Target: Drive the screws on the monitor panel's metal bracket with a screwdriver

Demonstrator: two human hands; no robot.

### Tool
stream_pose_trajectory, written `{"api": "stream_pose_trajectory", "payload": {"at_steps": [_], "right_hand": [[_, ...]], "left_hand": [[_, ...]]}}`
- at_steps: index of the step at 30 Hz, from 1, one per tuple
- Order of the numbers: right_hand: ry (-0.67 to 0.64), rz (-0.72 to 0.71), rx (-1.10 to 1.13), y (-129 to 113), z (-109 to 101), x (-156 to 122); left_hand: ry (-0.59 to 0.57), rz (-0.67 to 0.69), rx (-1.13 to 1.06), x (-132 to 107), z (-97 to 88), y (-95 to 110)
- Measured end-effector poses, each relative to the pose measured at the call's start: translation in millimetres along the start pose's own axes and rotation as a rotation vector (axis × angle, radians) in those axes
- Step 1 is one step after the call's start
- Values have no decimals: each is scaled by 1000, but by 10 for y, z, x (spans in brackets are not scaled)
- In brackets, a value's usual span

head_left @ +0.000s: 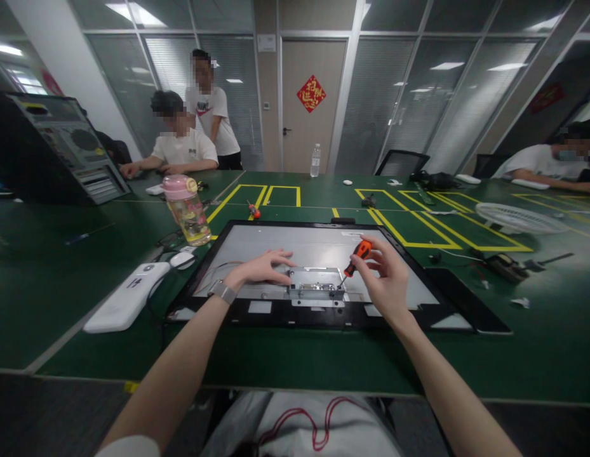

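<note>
A flat monitor panel (318,244) with a black frame lies face down in front of me, its grey back showing. Near its front edge sits a metal bracket (316,279) with a hinge-like part. My right hand (387,276) grips an orange and black screwdriver (360,255), tilted so that its tip meets the bracket's right end. Fingers spread, my left hand (266,266) rests on the panel, its fingertips at the bracket's left side. Whether a screw sits under the tip is too small to tell.
A pink-lidded bottle (187,212) and a white power bank-like device (127,298) stand left of the panel. At right lie a black slab (466,301) and a power tool (509,266). A computer tower (56,149) stands far left. Several people sit or stand beyond the green table (323,362).
</note>
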State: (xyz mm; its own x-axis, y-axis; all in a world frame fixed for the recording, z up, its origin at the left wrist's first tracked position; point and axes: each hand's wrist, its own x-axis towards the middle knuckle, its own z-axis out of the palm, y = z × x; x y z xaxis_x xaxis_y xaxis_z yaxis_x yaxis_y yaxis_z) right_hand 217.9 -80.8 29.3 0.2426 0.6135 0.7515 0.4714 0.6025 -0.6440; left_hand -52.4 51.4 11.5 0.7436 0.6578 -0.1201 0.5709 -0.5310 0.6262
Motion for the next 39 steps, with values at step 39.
{"api": "stream_pose_trajectory", "payload": {"at_steps": [39], "right_hand": [[-311,342,674,105,95,320]], "left_hand": [[-11,-3,13,38,5,-57]]}}
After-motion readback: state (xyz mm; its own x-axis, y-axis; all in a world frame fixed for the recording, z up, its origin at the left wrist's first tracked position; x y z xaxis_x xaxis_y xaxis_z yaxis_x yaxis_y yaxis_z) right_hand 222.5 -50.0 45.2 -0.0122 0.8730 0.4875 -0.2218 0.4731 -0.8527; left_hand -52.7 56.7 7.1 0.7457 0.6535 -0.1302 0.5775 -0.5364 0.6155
